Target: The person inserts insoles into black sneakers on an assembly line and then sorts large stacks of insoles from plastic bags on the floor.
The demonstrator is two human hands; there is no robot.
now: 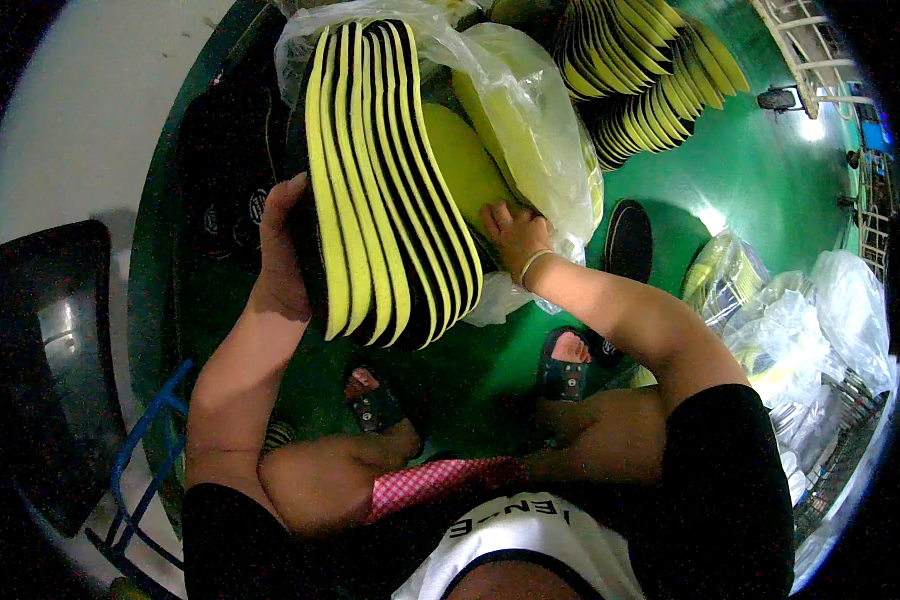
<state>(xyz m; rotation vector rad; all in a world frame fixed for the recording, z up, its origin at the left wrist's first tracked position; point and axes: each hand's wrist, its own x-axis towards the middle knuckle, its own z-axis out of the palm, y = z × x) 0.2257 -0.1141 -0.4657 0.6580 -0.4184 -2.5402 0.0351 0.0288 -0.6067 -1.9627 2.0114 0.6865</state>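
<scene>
A thick stack of yellow-and-black shoe insoles (390, 200) stands on edge in front of me, tilted, with its layered edges toward me. My left hand (285, 240) is closed against the stack's left side, and most of its fingers are hidden behind it. On the right, the bent fingers of my right hand (518, 236) press on a yellow insole face (460, 160) beside the layers. A clear plastic bag (545, 110) lies crumpled around the stack's far end and right side, with more yellow insoles inside, its loose edge reaching under my right wrist.
Fanned piles of insoles (660, 80) lie on the green floor (760, 160) at the far right. A single black insole (629, 242) lies beyond my right forearm. Bagged insoles (770, 310) are heaped to the right. A black chair-like panel (50, 350) with a blue metal frame (135, 460) stands left.
</scene>
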